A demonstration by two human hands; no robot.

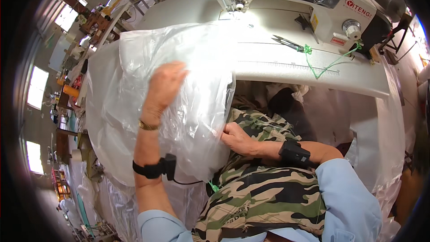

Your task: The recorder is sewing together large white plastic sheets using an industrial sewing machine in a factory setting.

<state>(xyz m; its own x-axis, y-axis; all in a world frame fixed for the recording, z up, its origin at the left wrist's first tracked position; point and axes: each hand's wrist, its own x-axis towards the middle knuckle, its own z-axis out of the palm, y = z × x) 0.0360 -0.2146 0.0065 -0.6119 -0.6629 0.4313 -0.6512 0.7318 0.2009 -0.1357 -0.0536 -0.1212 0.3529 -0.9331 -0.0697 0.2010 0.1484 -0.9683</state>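
A clear, wrinkled plastic sheet (201, 94) covers the left part of the sewing table and hangs over its front edge towards my lap. My left hand (168, 84) is over the middle of the sheet, smeared by motion, so its finger positions are unclear. Lower down, my right hand (238, 138) is closed at the sheet's right edge, with the fingertips partly hidden in the plastic. The sheet's far right corner reaches the glare below the needle area of the sewing machine (239, 5).
Black thread snips (288, 43) and a tangled green cord (308, 50) lie on the white sewing table (277, 56), right of the needle. A camouflage apron (268, 188) covers my lap. More plastic sheeting (121, 201) hangs at lower left. Cluttered benches (71, 76) stand farther left.
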